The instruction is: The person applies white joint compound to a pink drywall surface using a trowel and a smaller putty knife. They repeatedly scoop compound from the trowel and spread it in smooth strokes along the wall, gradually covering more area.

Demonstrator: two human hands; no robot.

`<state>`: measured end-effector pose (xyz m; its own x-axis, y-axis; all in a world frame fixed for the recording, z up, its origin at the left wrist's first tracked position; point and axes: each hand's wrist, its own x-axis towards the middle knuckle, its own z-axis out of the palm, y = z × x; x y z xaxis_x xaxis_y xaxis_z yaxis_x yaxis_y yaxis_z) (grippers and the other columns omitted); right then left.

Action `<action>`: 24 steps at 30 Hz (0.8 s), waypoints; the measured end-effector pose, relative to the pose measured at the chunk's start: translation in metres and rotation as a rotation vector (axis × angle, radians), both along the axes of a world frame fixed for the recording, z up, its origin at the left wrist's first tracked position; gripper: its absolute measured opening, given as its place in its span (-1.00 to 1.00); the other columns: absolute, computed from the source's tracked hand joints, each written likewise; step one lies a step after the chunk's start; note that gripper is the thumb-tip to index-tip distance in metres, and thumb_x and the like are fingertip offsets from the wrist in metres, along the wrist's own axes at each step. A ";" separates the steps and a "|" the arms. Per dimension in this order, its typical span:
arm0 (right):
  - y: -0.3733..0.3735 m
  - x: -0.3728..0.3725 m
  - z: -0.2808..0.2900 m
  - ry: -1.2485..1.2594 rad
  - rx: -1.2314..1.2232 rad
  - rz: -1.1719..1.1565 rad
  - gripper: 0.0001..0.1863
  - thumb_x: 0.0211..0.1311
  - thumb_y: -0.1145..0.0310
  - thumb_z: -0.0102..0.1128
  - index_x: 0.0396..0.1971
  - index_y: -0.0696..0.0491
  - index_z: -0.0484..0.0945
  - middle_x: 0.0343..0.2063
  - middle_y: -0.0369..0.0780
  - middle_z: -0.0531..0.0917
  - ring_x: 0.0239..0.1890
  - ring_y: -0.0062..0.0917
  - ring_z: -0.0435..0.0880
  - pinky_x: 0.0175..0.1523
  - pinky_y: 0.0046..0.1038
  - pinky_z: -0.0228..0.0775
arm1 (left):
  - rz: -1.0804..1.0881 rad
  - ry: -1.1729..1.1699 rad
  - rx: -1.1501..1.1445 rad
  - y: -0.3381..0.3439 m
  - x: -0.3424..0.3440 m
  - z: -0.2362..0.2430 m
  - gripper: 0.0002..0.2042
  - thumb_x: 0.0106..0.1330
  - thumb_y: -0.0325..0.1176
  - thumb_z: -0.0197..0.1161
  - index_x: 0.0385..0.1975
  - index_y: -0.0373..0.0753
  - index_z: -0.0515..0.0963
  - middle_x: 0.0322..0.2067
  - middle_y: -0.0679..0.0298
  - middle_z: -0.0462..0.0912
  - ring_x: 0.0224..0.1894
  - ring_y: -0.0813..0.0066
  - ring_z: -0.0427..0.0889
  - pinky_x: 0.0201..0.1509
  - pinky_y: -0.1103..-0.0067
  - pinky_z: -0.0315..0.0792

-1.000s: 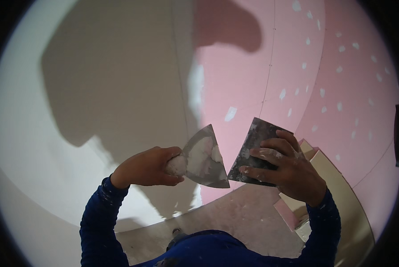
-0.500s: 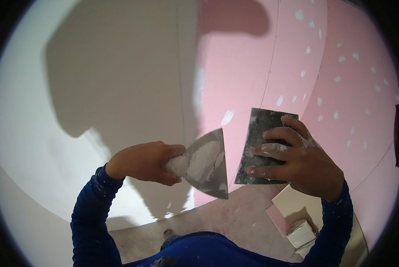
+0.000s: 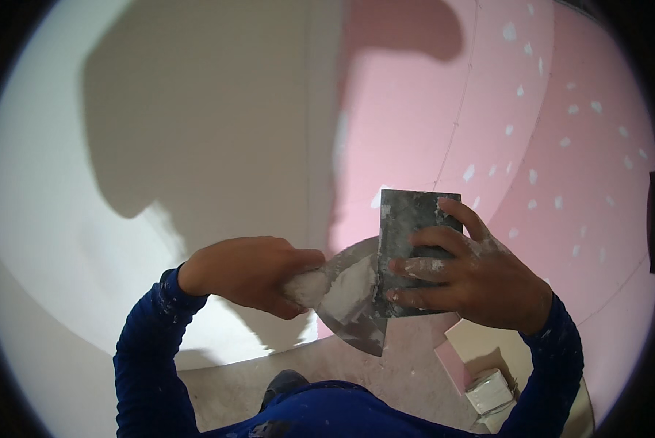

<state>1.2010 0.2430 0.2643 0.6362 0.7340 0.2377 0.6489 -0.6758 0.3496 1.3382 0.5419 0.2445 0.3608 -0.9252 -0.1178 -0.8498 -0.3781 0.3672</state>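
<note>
My left hand [image 3: 243, 274] is closed round the handle of a putty knife [image 3: 357, 332] with a wide, fan-shaped metal blade. A heap of white joint compound [image 3: 351, 290] lies on that blade. Held by my right hand [image 3: 481, 277], fingers spread across its face, is a dark, flat rectangular scraper blade [image 3: 419, 208] smeared with white. The scraper's left edge overlaps the putty knife's blade and meets the compound. White residue marks the fingers of my right hand.
Ahead stands a wall, whitish on the left [image 3: 218, 131] and pink board on the right [image 3: 408, 109], with several white filler spots. A seam runs between pink boards. Board offcuts [image 3: 481, 339] and a white block-like object [image 3: 490, 392] lie on the dusty floor [image 3: 386, 398] at the lower right.
The scraper has moved left and slightly down, from apart to overlapping the putty knife's blade. The putty knife has shifted a little right and down. The compound sits more bunched.
</note>
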 end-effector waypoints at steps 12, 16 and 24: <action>-0.014 0.077 -0.105 0.145 0.817 0.095 -0.24 0.01 0.91 0.17 0.24 -0.01 0.47 0.40 0.01 0.31 0.39 0.03 0.36 0.43 -0.09 0.29 | 0.346 0.451 -0.417 -0.032 0.051 -0.069 -0.53 0.22 -0.24 0.45 0.03 -0.36 0.51 -0.36 0.07 0.72 -0.37 0.28 0.69 -0.18 0.43 0.55; -0.029 0.062 -0.147 0.285 0.916 0.004 -0.14 -0.03 0.80 0.28 0.31 -0.17 0.38 0.38 -0.01 0.22 0.47 0.02 0.19 0.48 -0.07 0.28 | 0.237 0.390 -0.477 -0.032 0.039 -0.078 -0.55 0.19 -0.26 0.47 0.00 -0.36 0.52 -0.36 0.07 0.72 -0.36 0.29 0.70 -0.19 0.43 0.55; -0.037 0.054 -0.118 0.178 0.788 -0.399 -0.23 -0.08 0.80 0.25 0.17 -0.21 0.57 0.32 -0.18 0.43 0.40 -0.14 0.33 0.48 -0.09 0.20 | 0.272 0.248 -0.444 -0.012 0.048 -0.084 -0.54 0.12 -0.26 0.51 -0.05 -0.35 0.53 -0.35 -0.03 0.72 -0.37 0.08 0.73 -0.20 0.36 0.56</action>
<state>1.2555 0.2061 0.1459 0.8843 0.1162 0.4522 0.3149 -0.8636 -0.3938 1.3861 0.5300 0.1608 0.6034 -0.7834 0.1490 -0.6119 -0.3351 0.7164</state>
